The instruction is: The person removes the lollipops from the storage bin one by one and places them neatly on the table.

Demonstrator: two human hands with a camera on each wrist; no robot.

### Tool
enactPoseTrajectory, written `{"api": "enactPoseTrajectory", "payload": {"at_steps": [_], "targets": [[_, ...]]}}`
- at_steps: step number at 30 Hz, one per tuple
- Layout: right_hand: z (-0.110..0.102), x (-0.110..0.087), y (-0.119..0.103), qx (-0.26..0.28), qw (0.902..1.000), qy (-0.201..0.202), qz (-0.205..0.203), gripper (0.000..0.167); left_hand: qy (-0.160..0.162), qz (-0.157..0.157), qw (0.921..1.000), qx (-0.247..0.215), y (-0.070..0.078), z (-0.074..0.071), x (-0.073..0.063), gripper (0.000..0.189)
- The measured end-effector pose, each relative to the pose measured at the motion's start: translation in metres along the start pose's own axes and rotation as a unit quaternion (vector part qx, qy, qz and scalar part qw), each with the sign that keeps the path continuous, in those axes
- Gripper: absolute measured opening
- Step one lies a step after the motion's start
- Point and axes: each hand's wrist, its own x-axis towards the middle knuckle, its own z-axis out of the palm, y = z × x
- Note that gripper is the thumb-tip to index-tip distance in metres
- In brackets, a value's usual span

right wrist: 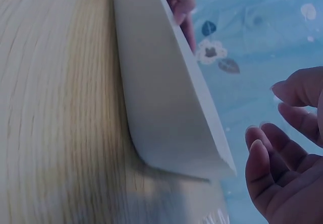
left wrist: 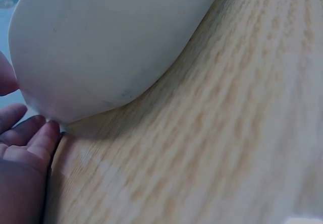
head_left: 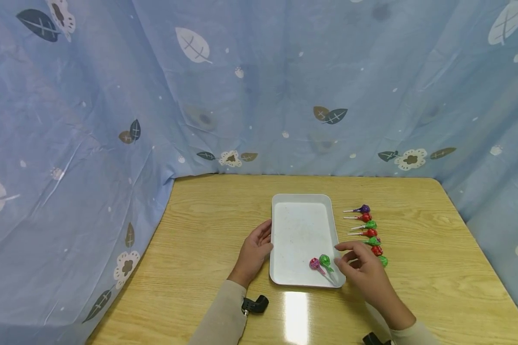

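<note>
A white rectangular tray (head_left: 302, 225) lies on the table, two lollipops inside its near right corner. One is a pink lollipop (head_left: 314, 263), the other a green lollipop (head_left: 324, 260). My left hand (head_left: 252, 251) rests against the tray's left side; in the left wrist view its fingertips (left wrist: 49, 130) meet the outer wall. Over the right rim hovers my right hand (head_left: 360, 268), its fingers loosely bent and thumb apart. The right wrist view shows nothing between those fingers (right wrist: 260, 168). The right hand partly covers the nearer lollipops beside the tray.
Right of the tray, several wrapped lollipops lie in a column, from a purple lollipop (head_left: 364, 209) at the far end to a green lollipop (head_left: 383, 261) nearest. The wooden table (head_left: 216, 215) is bordered by a blue leaf-patterned curtain (head_left: 263, 96) behind and on both sides.
</note>
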Motion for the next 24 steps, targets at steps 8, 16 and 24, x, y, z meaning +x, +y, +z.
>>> {"api": "enactPoseTrajectory", "payload": {"at_steps": [8,16,24], "targets": [[0.014,0.007,-0.006,0.012,0.9992,-0.034,-0.019,0.028,-0.004,0.005,1.0,0.001,0.0,0.0,0.0,0.07],[0.03,0.012,-0.011,-0.023,0.9975,-0.066,0.007,0.03,0.002,-0.002,1.0,0.005,0.002,0.001,-0.001,0.071],[0.044,0.016,-0.013,-0.089,0.9925,-0.083,0.018,0.027,0.004,-0.002,1.0,0.0,0.001,0.002,0.0,0.072]]}}
